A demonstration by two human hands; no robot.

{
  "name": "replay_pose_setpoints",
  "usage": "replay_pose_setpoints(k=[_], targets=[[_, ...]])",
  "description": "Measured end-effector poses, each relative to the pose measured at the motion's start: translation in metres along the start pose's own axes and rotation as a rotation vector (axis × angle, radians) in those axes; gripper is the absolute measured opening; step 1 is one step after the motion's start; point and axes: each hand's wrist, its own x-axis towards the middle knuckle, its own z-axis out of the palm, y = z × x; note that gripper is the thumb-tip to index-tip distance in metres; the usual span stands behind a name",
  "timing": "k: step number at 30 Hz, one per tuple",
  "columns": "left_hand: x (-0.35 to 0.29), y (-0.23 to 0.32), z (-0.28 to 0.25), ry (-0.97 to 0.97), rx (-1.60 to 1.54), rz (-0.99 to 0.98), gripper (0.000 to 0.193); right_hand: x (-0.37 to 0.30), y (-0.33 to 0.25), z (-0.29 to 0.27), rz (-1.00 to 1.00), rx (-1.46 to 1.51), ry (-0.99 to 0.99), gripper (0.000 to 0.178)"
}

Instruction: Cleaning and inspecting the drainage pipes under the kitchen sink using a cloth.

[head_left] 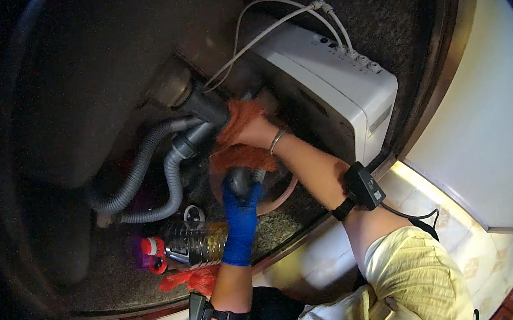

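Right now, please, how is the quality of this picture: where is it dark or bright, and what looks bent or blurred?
Head view: deep shadow swallows the upper left; the white panel is bright, with a glow along its lower-left edge; its curved outline suggests fisheye bending; the right hand and reddish-brown cloth look slightly soft, perhaps from motion.

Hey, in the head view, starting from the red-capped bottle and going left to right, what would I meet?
Red-capped clear bottle → blue-gloved left hand → white box-shaped unit → large white panel.
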Motion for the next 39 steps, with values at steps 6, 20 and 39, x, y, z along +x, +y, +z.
replay_pose_setpoints(k=[6,20,39], targets=[[0.015,-0.005,-0.010,0.033,0.055,-0.104,0.054,-0.003,0.004,0.018,-0.058,-0.201,0.300,0.066],[0.104,0.040,-0.090,0.108,0.594,0.435,0.046,0.006,0.007,-0.027,-0.109,0.438,-0.239,0.075],[0.117,0.085,-0.076,-0.249,0.243,0.259,0.034,0.012,0.019,-0.012,-0.294,0.358,-0.122,0.060]])
